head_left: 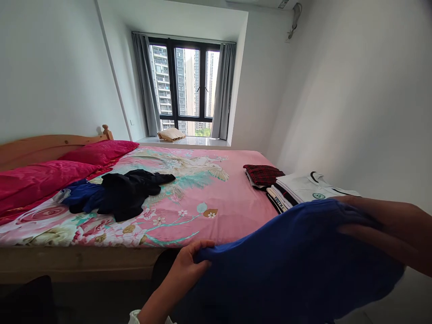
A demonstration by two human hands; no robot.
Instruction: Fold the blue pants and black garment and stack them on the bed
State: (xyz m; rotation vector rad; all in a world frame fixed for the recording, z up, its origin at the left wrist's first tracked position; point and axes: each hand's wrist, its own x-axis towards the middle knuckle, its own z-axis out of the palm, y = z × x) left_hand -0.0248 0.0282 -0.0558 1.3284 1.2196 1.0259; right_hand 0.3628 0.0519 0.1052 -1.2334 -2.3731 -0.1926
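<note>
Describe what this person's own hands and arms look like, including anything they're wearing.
Both are ordinary human hands, ungloved. The left hand shows no ring, and a gathered white cuff shows on that forearm at the bottom edge. The right hand is partly hidden; its forearm is bare as far as it shows. I see no cables or markings.

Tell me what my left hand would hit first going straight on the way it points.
Your left hand would first meet the blue cloth it is pinching; beyond that, perhaps the pink bedsheet, though depth is unclear.
</note>
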